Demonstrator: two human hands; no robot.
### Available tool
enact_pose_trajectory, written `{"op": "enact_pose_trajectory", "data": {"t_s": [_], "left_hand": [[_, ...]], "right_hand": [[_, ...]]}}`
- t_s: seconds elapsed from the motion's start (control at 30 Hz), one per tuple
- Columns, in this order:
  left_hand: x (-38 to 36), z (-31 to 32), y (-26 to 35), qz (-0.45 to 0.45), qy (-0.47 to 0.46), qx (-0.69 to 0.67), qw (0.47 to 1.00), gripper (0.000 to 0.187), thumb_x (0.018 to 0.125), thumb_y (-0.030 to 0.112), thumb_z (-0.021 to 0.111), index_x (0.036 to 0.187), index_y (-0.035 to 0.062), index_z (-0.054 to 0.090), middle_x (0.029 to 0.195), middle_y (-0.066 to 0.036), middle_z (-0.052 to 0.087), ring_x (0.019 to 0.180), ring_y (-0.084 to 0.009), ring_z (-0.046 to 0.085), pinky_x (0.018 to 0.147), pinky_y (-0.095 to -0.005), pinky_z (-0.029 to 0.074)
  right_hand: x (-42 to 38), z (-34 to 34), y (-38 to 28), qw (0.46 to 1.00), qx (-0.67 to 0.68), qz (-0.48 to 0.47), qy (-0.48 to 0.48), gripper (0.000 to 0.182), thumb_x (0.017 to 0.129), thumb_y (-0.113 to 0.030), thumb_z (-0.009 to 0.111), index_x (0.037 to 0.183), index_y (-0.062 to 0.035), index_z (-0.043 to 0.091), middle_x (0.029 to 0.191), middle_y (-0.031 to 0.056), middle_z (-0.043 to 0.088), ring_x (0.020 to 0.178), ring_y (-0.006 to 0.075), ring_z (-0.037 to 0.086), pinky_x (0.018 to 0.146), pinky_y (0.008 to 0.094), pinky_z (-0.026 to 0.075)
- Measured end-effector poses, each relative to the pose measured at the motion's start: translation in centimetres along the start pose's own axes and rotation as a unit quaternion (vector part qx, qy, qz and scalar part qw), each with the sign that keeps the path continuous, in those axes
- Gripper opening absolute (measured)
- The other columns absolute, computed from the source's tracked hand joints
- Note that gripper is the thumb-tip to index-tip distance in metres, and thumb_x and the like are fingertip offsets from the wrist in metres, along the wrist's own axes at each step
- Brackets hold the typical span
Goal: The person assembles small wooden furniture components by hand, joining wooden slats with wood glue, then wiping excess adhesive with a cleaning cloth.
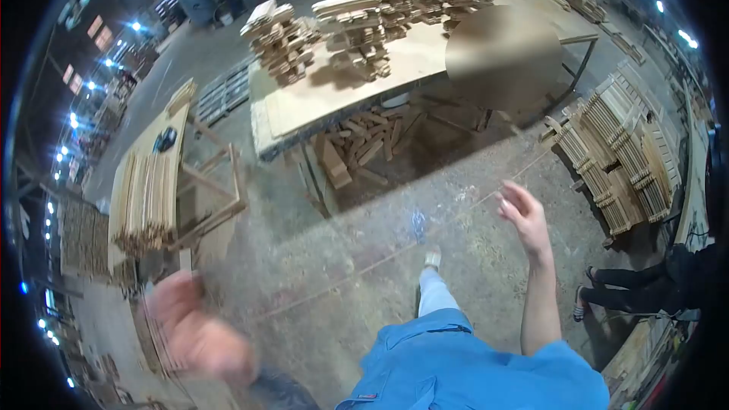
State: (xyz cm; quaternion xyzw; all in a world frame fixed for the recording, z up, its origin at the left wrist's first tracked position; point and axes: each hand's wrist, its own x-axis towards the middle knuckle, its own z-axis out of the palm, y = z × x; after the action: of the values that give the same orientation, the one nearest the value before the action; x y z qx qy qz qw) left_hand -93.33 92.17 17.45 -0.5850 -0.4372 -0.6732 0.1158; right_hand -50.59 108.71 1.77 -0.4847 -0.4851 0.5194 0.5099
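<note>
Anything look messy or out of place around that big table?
Yes: short wood pieces lie jumbled under the big table, pointing every way, unlike the long strips lined up on the narrower table at left.

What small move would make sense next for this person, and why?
Probably a short step toward the table, before any reach for its stacked wooden slats. The right hand looks empty, and floor shows between the forward shoe and the table. The left hand is too blurred to read.
</note>
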Motion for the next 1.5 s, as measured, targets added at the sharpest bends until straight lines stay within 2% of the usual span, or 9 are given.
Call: {"op": "enact_pose_trajectory", "data": {"t_s": [0.1,0.2,0.3,0.43,0.77,0.9,1.07,1.17,1.5], "left_hand": [[-9.6,9.2,-12.5,-0.426,-0.042,-0.024,0.903,0.035,0.104,0.028,0.048,0.123,0.0029,0.063,0.107,-0.009,0.068,0.098,-0.0165,0.064,0.085,-0.0311,0.053],[-18.0,16.9,-20.7,-0.621,-0.064,-0.038,0.78,0.032,0.103,0.027,0.056,0.125,0.0055,0.063,0.105,-0.007,0.069,0.085,-0.0102,0.065,0.076,-0.0243,0.053],[-13.8,24.5,-23.7,-0.634,-0.118,-0.068,0.761,0.03,0.102,0.023,0.058,0.125,0.0052,0.062,0.105,-0.006,0.069,0.08,-0.0084,0.064,0.07,-0.0229,0.052],[-5.0,32.3,-31.7,-0.552,-0.121,-0.068,0.822,0.031,0.101,0.021,0.059,0.127,0.004,0.061,0.101,-0.002,0.068,0.074,-0.0056,0.061,0.06,-0.019,0.045],[8.2,46.7,-57.9,-0.561,-0.073,-0.052,0.823,0.049,0.098,0.041,0.059,0.133,0.0078,0.056,0.111,-0.003,0.064,0.076,-0.0098,0.06,0.06,-0.0226,0.048],[14.2,49.5,-72.7,-0.589,-0.103,-0.006,0.801,0.043,0.099,0.042,0.058,0.131,0.0127,0.058,0.106,0.0,0.066,0.071,-0.0097,0.06,0.054,-0.0223,0.046],[18.7,53.6,-86.3,-0.633,-0.245,-0.112,0.726,0.036,0.102,0.032,0.051,0.127,0.0091,0.061,0.11,-0.003,0.069,0.085,-0.0148,0.067,0.063,-0.0271,0.052],[18.7,57.0,-89.4,-0.661,-0.311,-0.143,0.668,0.036,0.101,0.032,0.051,0.127,0.0092,0.061,0.11,-0.004,0.069,0.085,-0.0153,0.067,0.064,-0.0275,0.052],[12.5,64.3,-92.4,-0.649,-0.458,-0.06,0.604,0.036,0.101,0.032,0.051,0.127,0.0092,0.061,0.111,-0.004,0.068,0.087,-0.0167,0.066,0.065,-0.0286,0.052]], "right_hand": [[2.5,-7.6,11.7,0.98,-0.049,0.112,0.154,0.048,0.092,-0.019,0.069,0.134,0.0007,0.055,0.108,0.0081,0.069,0.083,0.0125,0.064,0.07,0.0253,0.051],[7.6,-10.7,16.7,0.952,-0.061,0.195,0.226,0.046,0.092,-0.021,0.07,0.132,-0.0033,0.057,0.104,0.0045,0.07,0.077,0.01,0.062,0.066,0.0242,0.049],[15.6,-9.4,16.0,0.954,-0.056,0.208,0.21,0.042,0.093,-0.021,0.068,0.131,-0.0072,0.06,0.103,0.0035,0.07,0.078,0.0095,0.061,0.067,0.0244,0.049],[30.2,-3.7,11.9,0.988,-0.037,0.122,0.093,0.042,0.094,-0.022,0.069,0.132,-0.0064,0.059,0.105,0.0056,0.069,0.082,0.0095,0.06,0.071,0.0249,0.048],[60.8,13.2,8.0,0.983,0.032,0.156,-0.09,0.055,0.095,-0.028,0.068,0.141,-0.0076,0.047,0.11,0.0079,0.062,0.085,0.0147,0.06,0.07,0.0256,0.052],[63.8,22.2,11.2,0.948,0.021,0.296,-0.115,0.064,0.092,-0.034,0.072,0.14,-0.0073,0.041,0.106,0.0086,0.062,0.078,0.0145,0.06,0.056,0.0211,0.048],[64.9,28.0,13.0,0.895,0.17,0.386,-0.144,0.06,0.089,-0.033,0.075,0.135,-0.0117,0.044,0.117,0.0036,0.061,0.097,0.0128,0.06,0.076,0.0284,0.049],[65.9,29.2,16.0,0.867,0.27,0.397,-0.134,0.042,0.096,-0.016,0.063,0.133,-0.0124,0.044,0.125,0.0039,0.059,0.114,0.0152,0.058,0.095,0.0388,0.051],[66.5,29.5,18.2,0.867,0.258,0.407,-0.126,0.06,0.087,0.008,0.058,0.143,-0.004,0.042,0.112,0.0113,0.066,0.102,0.0186,0.066,0.084,0.0322,0.056]]}}
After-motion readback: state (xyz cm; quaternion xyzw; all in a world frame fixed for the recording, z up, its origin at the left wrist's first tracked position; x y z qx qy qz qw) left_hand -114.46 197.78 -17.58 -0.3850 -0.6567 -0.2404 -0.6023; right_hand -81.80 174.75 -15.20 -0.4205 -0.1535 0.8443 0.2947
